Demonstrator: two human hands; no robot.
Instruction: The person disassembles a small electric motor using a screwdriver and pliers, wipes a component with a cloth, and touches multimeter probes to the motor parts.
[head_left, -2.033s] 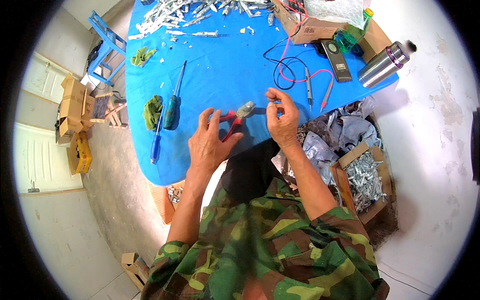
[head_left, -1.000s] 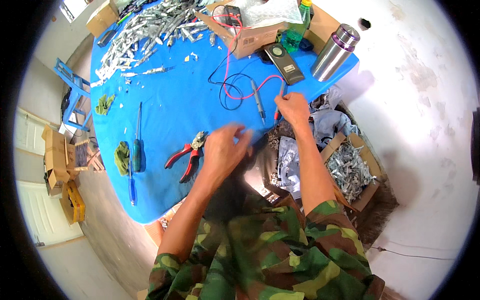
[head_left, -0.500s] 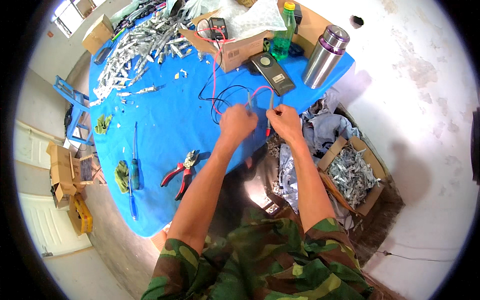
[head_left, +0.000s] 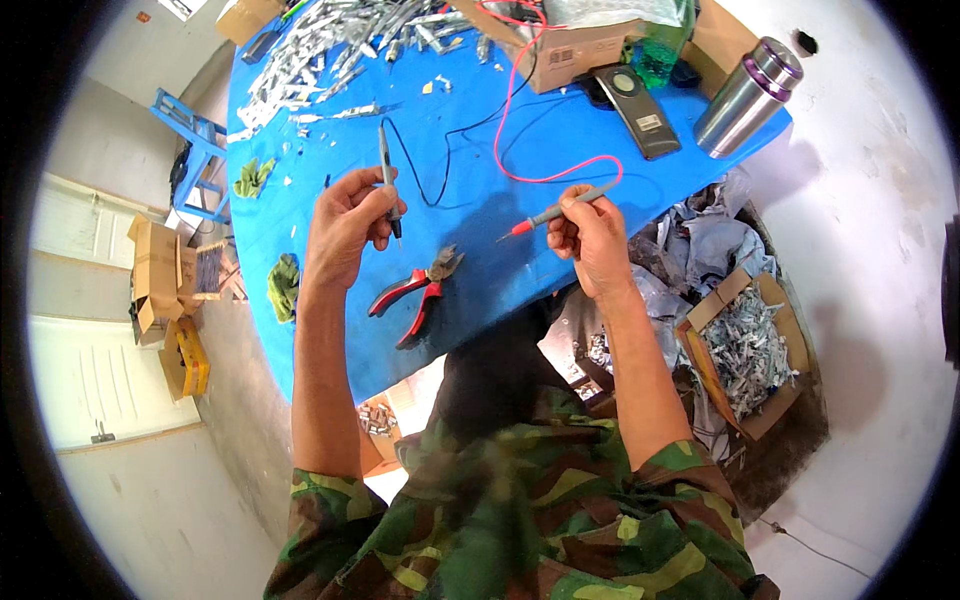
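Above the left part of the blue-covered table, my left hand grips a grey and black test probe, its metal tip pointing down. A black lead runs from it towards the back. My right hand pinches a grey and red test probe whose thin tip points left, into the gap between my hands. Its red lead loops back over the cloth. Red-handled pliers lie with open jaws on the cloth, between and below the two hands. Neither probe tip touches anything.
A heap of silvery strip-like parts covers the far left. At the back right stand a cardboard box, a dark flat device and a steel flask. Green cloths lie left. A box of shredded scraps sits below, right.
My hands have moved apart, the left one going left and the right one slightly right, each carrying its probe. The view has shifted, so the multimeter and screwdrivers no longer show.
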